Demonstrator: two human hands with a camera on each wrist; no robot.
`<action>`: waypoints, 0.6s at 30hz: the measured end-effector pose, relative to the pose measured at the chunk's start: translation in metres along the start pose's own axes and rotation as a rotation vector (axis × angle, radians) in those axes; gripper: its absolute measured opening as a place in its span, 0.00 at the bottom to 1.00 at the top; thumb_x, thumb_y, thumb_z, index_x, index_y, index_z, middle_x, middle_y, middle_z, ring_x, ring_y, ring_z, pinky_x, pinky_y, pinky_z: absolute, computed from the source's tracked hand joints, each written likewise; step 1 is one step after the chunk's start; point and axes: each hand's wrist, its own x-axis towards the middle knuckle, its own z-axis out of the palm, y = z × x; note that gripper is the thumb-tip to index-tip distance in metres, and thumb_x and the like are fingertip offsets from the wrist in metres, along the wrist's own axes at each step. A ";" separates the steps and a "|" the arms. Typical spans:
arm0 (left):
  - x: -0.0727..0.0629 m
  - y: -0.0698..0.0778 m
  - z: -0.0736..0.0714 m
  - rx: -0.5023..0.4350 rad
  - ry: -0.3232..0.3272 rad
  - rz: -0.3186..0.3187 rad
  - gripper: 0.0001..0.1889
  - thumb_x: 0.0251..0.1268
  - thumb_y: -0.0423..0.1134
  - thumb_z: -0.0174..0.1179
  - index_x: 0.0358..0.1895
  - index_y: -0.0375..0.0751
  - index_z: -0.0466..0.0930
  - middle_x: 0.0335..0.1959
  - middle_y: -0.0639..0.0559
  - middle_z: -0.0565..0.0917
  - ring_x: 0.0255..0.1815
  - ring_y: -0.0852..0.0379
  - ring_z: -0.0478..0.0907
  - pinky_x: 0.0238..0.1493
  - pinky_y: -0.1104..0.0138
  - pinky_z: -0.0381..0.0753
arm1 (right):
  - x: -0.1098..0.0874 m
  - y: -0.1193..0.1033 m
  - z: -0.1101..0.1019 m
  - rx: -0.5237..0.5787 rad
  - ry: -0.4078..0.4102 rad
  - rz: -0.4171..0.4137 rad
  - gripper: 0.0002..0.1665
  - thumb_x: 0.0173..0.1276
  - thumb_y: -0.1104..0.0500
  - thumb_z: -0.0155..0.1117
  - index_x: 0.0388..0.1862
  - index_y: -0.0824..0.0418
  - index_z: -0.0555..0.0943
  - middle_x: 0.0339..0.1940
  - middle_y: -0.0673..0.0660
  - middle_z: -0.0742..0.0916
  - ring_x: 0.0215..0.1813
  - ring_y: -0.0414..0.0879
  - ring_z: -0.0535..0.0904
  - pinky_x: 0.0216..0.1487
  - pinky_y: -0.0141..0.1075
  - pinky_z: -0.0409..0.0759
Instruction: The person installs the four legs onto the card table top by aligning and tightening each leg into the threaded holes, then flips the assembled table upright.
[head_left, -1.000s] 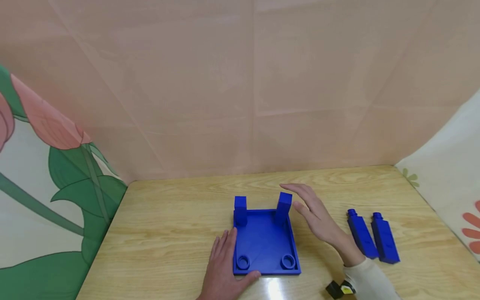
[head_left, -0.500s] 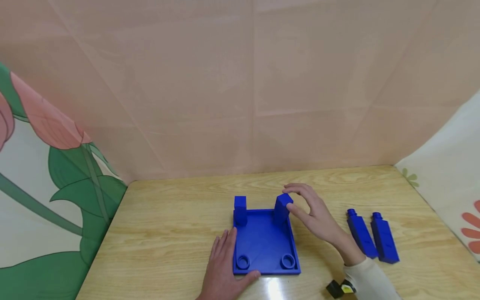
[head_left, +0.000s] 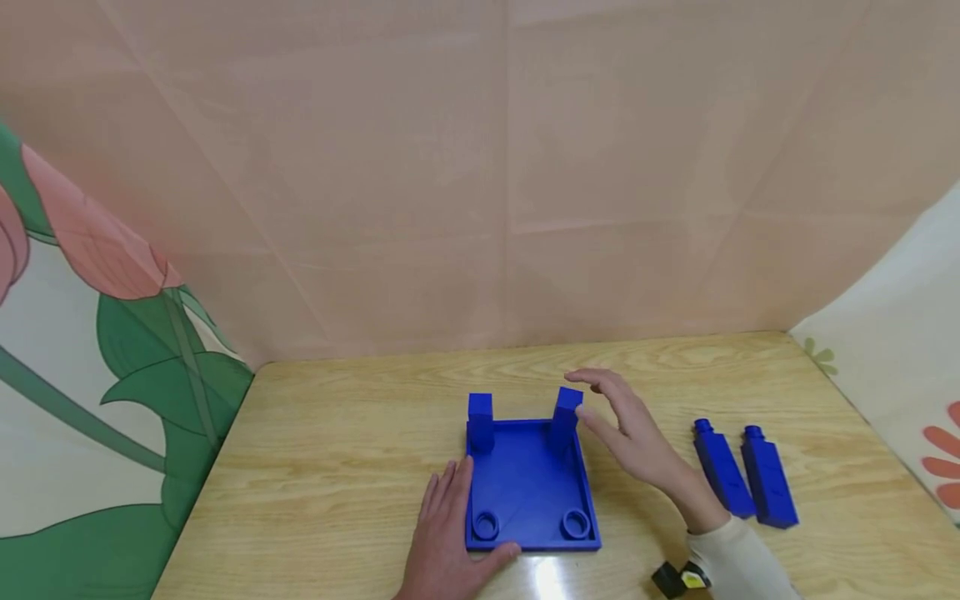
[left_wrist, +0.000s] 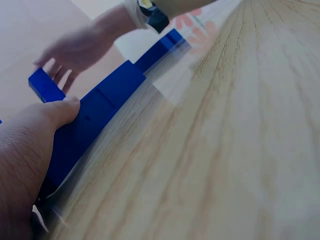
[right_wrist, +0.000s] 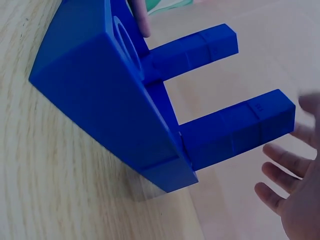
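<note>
A blue square base (head_left: 528, 483) with a raised rim lies on the table. Upright at its far corners stand two blue square posts, the left post (head_left: 482, 421) and the right post (head_left: 566, 417). Round sockets show at the two near corners, among them the right socket (head_left: 576, 523). My left hand (head_left: 453, 533) rests along the base's left side with straight fingers, thumb against the front edge. Beside the right post's top is my right hand (head_left: 633, 433), fingers loosely bent. In the right wrist view its fingers (right_wrist: 280, 177) are apart from that post (right_wrist: 240, 130).
Two more blue posts with round necked ends, the inner post (head_left: 724, 471) and the outer post (head_left: 770, 479), lie side by side right of my right forearm. The wooden table (head_left: 330, 467) meets a pinkish cloth (head_left: 375, 208) at the back. A black device (head_left: 678, 577) sits at the right cuff.
The right fingers and thumb came onto the right post's top, which turned a little, then turned back as the fingers loosened. The left hand and the base have stayed put.
</note>
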 end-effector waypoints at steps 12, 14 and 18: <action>0.002 0.002 -0.003 -0.007 -0.037 -0.022 0.66 0.61 0.82 0.66 0.92 0.43 0.53 0.89 0.42 0.63 0.91 0.39 0.54 0.91 0.40 0.48 | 0.001 -0.005 -0.003 -0.002 -0.019 -0.063 0.25 0.83 0.72 0.58 0.74 0.59 0.83 0.74 0.60 0.83 0.78 0.54 0.74 0.78 0.28 0.65; 0.002 0.002 -0.003 -0.013 -0.050 -0.037 0.66 0.61 0.82 0.66 0.92 0.44 0.53 0.90 0.43 0.62 0.92 0.40 0.52 0.92 0.42 0.47 | 0.001 -0.004 -0.003 -0.019 -0.006 -0.053 0.25 0.82 0.71 0.62 0.72 0.57 0.84 0.74 0.58 0.84 0.77 0.55 0.75 0.78 0.27 0.65; 0.002 0.002 -0.002 -0.014 -0.052 -0.042 0.66 0.61 0.82 0.66 0.92 0.44 0.52 0.90 0.43 0.62 0.92 0.40 0.52 0.92 0.41 0.47 | 0.001 -0.003 -0.005 -0.044 0.017 -0.015 0.24 0.79 0.69 0.69 0.68 0.51 0.85 0.73 0.57 0.84 0.77 0.55 0.75 0.77 0.26 0.65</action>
